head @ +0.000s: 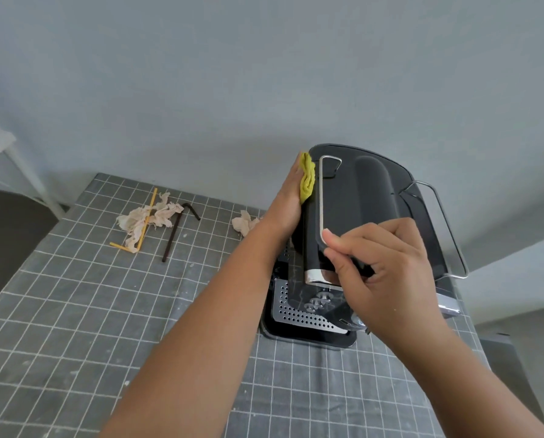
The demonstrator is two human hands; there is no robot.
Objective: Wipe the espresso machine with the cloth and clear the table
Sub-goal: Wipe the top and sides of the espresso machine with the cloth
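A black espresso machine (368, 197) with chrome trim stands on the right side of the table, against the wall. My left hand (288, 197) lies flat against the machine's left side and presses a yellow-green cloth (307, 180) onto it with straight fingers. The cloth shows only as a bunched strip between palm and machine. My right hand (381, 263) holds the machine's front top edge, fingers curled over it and thumb on the chrome trim. Below that hand the perforated drip tray (296, 314) is visible.
The table wears a grey cloth with a white grid (74, 311). On its far left lie crumpled paper napkins (147, 216), yellow straws (146, 222) and a dark bent straw (174, 232). Another crumpled napkin (244, 222) lies just behind my left wrist. A white shelf frame (27, 175) stands at the far left.
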